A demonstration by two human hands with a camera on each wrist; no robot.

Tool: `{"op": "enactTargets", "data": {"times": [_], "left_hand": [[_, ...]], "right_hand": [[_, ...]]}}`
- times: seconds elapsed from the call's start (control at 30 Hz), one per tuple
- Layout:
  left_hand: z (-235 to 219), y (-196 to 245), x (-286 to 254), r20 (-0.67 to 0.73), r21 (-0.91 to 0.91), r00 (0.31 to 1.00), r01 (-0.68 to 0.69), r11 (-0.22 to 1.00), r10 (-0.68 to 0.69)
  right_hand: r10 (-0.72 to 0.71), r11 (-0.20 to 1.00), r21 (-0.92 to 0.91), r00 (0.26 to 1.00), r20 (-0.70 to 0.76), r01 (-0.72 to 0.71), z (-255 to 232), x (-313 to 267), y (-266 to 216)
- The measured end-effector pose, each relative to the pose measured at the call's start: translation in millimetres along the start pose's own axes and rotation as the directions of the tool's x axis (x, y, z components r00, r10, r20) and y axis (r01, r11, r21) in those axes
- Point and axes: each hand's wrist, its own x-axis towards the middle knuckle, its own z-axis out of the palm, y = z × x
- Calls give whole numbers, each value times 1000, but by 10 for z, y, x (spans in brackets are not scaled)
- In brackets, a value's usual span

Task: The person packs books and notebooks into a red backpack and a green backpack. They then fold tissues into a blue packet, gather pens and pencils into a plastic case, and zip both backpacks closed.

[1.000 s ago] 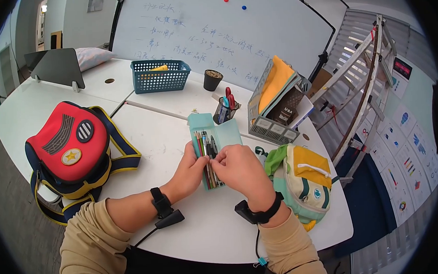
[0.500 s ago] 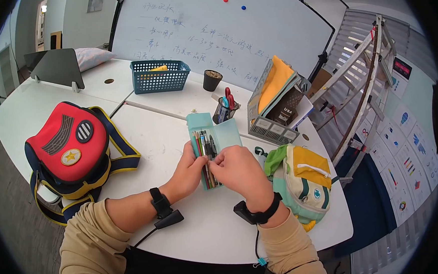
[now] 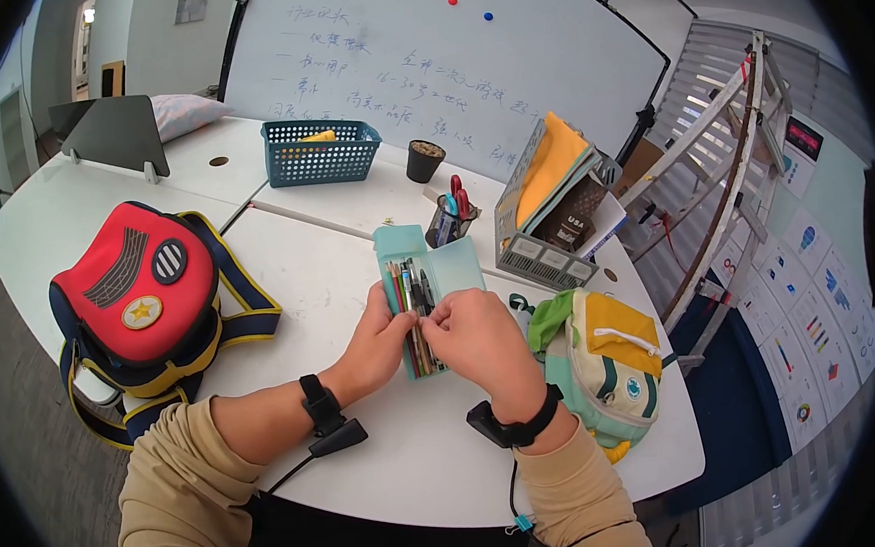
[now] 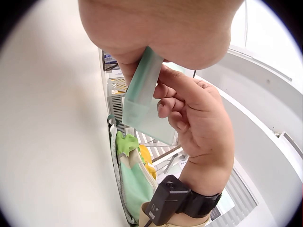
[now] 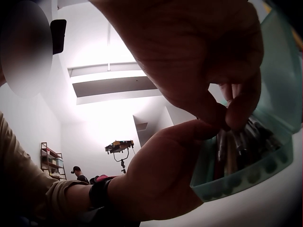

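Observation:
A translucent teal pencil case (image 3: pixel 398 240) is held lid-open above the table, filled with pencils and pens (image 3: pixel 409 275). My left hand (image 3: pixel 374 344) grips it along its left side, thumb near the pens. Over the case's right side, my right hand (image 3: pixel 483 337) has its thumb and forefinger brought together in a pinch at a pen among the others. From the right wrist view, these fingertips (image 5: pixel 232 120) meet right over the pen ends, and they hide what lies between them. The open lid (image 3: pixel 457 264) leans out to the right.
A red backpack (image 3: pixel 152 281) lies left; a green-and-yellow backpack (image 3: pixel 603 364) sits close to my right arm. Behind the case stand a mesh pen holder (image 3: pixel 447 225), a file rack (image 3: pixel 546 252), a small pot (image 3: pixel 425 161) and a blue basket (image 3: pixel 322 160).
Both hands stay almost in place around the pencil case. The right fingers shift only very slightly over the pens.

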Motion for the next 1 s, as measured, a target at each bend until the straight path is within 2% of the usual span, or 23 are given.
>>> {"op": "enactTargets", "data": {"times": [0.1, 0.4, 0.6, 0.7, 0.8, 0.9, 1.0], "left_hand": [[-11, -43, 13, 9, -40, 1000, -9, 999, 9], [-10, -39, 10, -2, -15, 1000, -25, 1000, 25], [53, 87, -39, -28, -10, 999, -21, 1000, 21], [34, 39, -19, -44, 10, 998, -43, 999, 44], [38, 41, -20, -63, -9, 998, -5, 1000, 4], [30, 81, -25, -77, 78, 997, 8, 997, -2], [46, 81, -23, -117, 1, 993, 21, 1000, -21]], "right_hand": [[25, 999, -21, 999, 27, -24, -15, -3, -23], [13, 999, -52, 999, 34, -11, -28, -21, -27], [-9, 999, -32, 1000, 25, 10, -71, -41, -69], [4, 991, 131, 997, -74, 6, -165, -43, -145], [-40, 958, 260, 953, -301, 123, -144, 38, -84], [-18, 965, 230, 908, -418, 125, -103, 110, 3], [-20, 983, 157, 896, -444, 99, -101, 146, 54]]}}
